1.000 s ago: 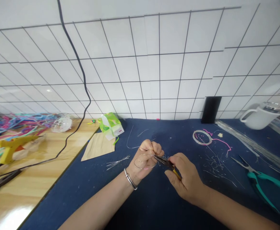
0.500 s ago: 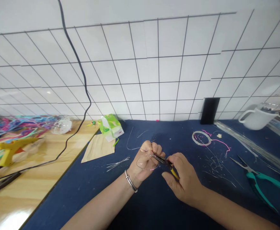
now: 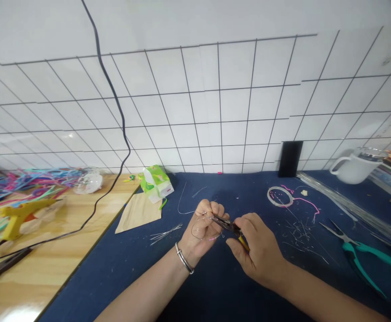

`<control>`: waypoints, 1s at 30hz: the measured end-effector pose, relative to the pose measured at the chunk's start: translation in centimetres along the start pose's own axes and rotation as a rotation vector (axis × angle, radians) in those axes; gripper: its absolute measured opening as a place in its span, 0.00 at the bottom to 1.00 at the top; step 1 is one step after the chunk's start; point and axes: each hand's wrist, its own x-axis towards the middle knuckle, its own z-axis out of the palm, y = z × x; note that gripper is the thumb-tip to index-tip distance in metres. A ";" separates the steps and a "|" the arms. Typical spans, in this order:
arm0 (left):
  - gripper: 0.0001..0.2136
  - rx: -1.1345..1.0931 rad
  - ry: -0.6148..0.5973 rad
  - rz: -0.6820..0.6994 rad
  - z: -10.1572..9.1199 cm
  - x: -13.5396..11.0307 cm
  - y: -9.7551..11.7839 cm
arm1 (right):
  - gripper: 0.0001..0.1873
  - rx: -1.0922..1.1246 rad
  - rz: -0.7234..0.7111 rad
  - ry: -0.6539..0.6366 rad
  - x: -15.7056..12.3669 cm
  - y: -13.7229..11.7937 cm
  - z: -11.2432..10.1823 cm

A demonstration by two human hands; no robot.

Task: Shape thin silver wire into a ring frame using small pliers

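Note:
My left hand [image 3: 206, 227], a silver bangle [image 3: 183, 258] at its wrist, pinches a thin bent wire [image 3: 192, 232] that loops across the palm. Some tiny pink beads [image 3: 212, 239] show on the wire. In my right hand [image 3: 256, 243] is a pair of pliers [image 3: 228, 224] with dark jaws and yellow handles, mostly covered by the fingers. The jaw tips meet the wire at my left fingertips; whether they are clamped on it is too small to see.
Wire offcuts [image 3: 300, 235], green-handled pliers [image 3: 351, 243] and a clear ring dish [image 3: 279, 197] with pink beads lie right. Long wires [image 3: 342, 201] run near a white mug [image 3: 354, 166]. At left are short wires [image 3: 166, 233], a tissue pack [image 3: 155, 182] and a yellow glue gun [image 3: 20, 217].
The view has tilted up slightly, so everything sits a little lower. Both hands keep nearly the same pose, the pliers still at the wire.

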 end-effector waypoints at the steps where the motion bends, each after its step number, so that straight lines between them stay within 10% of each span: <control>1: 0.14 0.006 0.000 0.007 0.0 0.0 0.0 | 0.12 -0.008 -0.007 0.007 0.0 0.0 -0.1; 30: 0.13 0.240 -0.027 0.102 -0.8 0.4 0.8 | 0.13 -0.014 0.044 -0.085 0.1 0.2 -1.1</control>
